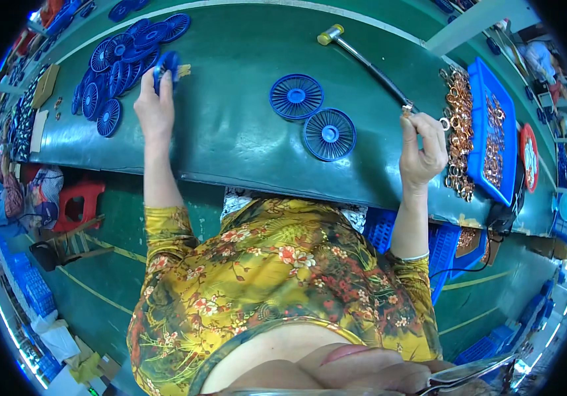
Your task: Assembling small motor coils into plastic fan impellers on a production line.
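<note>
On the green worktop (230,125), two blue slotted discs (313,117) lie between the hands. The right hand (422,148) has fingers curled tight around a mallet handle (376,69). The left hand (154,105) pinches a blue disc (166,66) beside the disc pile (121,66).

One view only, worn on the head, looking steeply down and forward over the chest in a yellow floral blouse (277,277) at the near edge of the picture. Wide fisheye: straight edge of the green tabletop (230,132) bent into an arc, dark rim in the corners. Close enough to take in both forearms rising from below, left hand (156,105) far left, right hand (422,148) right. Floor and a red stool (75,201) at near left, blue tray (491,132) at far right. No second view to share the scene.
</note>
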A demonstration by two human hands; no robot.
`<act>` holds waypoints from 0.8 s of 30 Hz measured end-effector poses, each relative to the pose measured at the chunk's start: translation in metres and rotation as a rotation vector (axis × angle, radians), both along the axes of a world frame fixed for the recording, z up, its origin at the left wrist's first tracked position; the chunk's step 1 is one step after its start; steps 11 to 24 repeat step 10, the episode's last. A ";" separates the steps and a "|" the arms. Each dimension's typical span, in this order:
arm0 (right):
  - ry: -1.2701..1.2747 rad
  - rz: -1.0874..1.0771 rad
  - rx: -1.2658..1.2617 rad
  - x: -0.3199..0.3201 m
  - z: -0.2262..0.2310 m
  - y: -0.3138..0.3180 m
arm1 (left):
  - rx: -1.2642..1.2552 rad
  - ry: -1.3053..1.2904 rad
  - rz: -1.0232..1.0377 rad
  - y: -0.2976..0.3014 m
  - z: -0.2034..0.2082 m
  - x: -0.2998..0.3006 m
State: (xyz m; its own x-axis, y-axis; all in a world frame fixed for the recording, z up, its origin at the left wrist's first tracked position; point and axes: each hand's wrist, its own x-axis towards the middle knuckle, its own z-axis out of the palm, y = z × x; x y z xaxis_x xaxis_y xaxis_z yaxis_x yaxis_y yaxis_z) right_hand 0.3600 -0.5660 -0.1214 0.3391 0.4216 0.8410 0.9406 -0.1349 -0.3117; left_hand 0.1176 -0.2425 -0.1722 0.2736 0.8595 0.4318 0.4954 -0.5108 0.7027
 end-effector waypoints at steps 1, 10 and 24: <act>-0.019 0.025 -0.005 -0.010 0.004 0.003 | 0.026 -0.187 -0.050 -0.012 -0.002 0.006; -0.116 0.266 -0.055 -0.057 0.016 0.017 | -0.605 -0.499 -0.721 -0.155 0.036 0.061; -0.116 0.266 -0.055 -0.057 0.016 0.017 | -0.605 -0.499 -0.721 -0.155 0.036 0.061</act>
